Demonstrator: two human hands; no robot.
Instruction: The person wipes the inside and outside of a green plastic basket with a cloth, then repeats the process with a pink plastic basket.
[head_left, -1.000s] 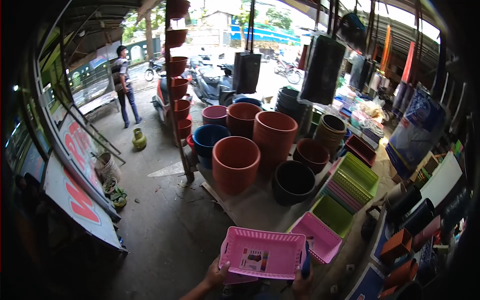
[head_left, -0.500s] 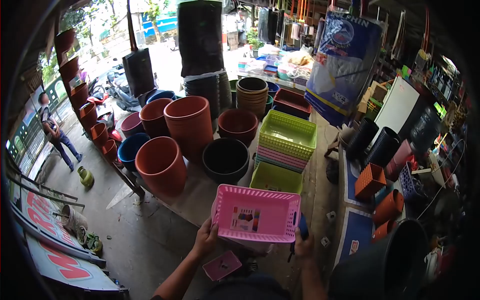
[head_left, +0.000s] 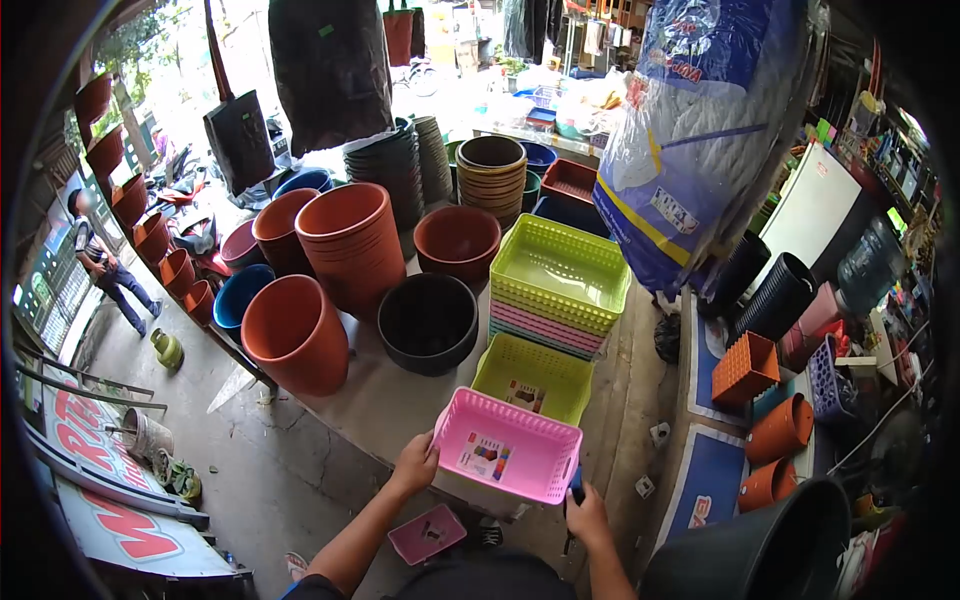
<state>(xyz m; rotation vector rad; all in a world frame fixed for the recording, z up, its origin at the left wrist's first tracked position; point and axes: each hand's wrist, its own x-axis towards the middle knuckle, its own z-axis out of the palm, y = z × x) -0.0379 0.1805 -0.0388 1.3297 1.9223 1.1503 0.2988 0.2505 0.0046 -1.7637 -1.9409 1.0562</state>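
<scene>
Tilted towards me over the table's near end is a pink plastic basket (head_left: 512, 432), its printed label facing up inside. My left hand (head_left: 412, 468) grips its left end, fingers at the rim. At its right end my right hand (head_left: 590, 515) is closed around a slim dark blue object (head_left: 575, 487) with a black part hanging below, pressed against the basket; I cannot tell what this object is. Just beyond, partly covered by the pink basket, sits a lime green basket (head_left: 540, 372). Behind that rises a stack of green, pink and grey baskets (head_left: 560, 262).
Terracotta pots (head_left: 350, 235) and a black pot (head_left: 428, 322) crowd the table's left. A plastic-wrapped blue and white pack (head_left: 690, 150) hangs at right. Another pink basket (head_left: 428, 533) lies low by my feet. A large dark bin (head_left: 760, 540) stands at lower right. A person (head_left: 105, 260) stands far left.
The pink basket has moved slightly down and left in view and tilted, its right end lower, both hands moving with it. More of the green basket behind shows. The view has shifted.
</scene>
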